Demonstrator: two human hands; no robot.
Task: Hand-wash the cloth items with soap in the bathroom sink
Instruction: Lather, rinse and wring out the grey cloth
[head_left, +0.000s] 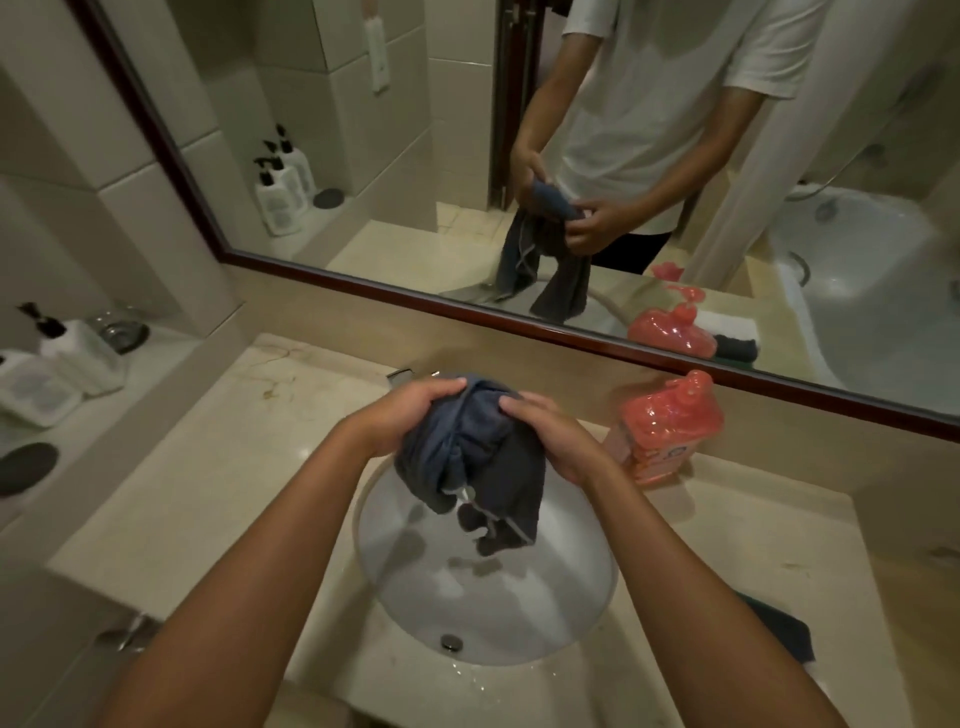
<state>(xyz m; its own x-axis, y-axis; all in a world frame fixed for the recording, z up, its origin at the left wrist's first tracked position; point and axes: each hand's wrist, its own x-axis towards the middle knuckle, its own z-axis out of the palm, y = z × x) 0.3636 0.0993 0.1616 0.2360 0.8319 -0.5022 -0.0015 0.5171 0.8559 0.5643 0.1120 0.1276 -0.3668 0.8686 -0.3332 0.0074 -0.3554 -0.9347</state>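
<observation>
hands – left (402, 415), right (553, 434) – grip dark cloth (478, 457) | over sink (519, 597)

A bathroom, looks like a hotel one: round white basin (488, 597) sunk into a beige stone counter (208, 478), wood-framed mirror (467, 156) running across twelve o'clock, bathtub (872, 291) reflected at two o'clock, matching white pump bottles (67, 353) lined up in a tiled niche at nine.
</observation>
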